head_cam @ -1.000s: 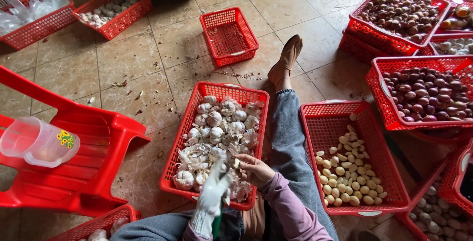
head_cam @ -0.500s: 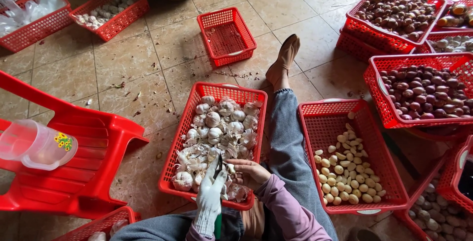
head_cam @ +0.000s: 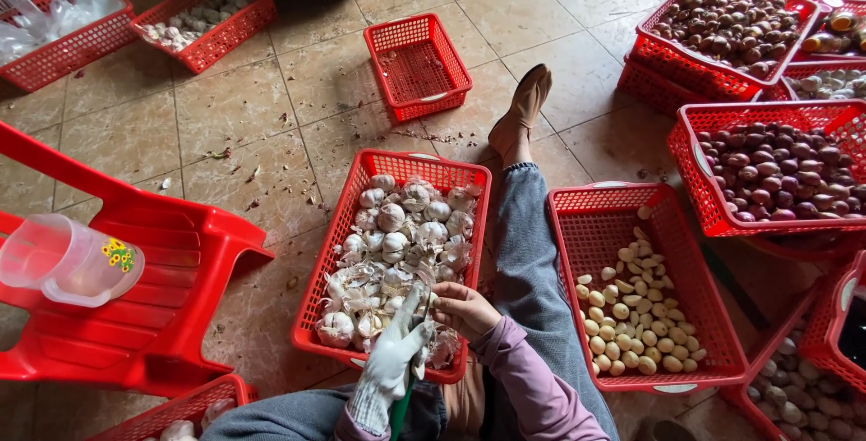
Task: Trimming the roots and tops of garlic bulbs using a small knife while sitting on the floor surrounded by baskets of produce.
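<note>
Left hand [head_cam: 395, 355] and right hand [head_cam: 462, 308] meet over papery white garlic bulbs [head_cam: 397, 243].

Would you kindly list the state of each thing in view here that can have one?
Left hand: in a white glove, gripping a green-handled tool.
Right hand: bare, fingers curled; whether it holds anything cannot be told.
Red plastic basket of garlic bulbs: heaped with bulbs and skins.
Red plastic basket of peeled cloves: partly filled.
Small red plastic basket: empty.
Clear plastic jug: lying tipped on the red plastic chair.
</note>
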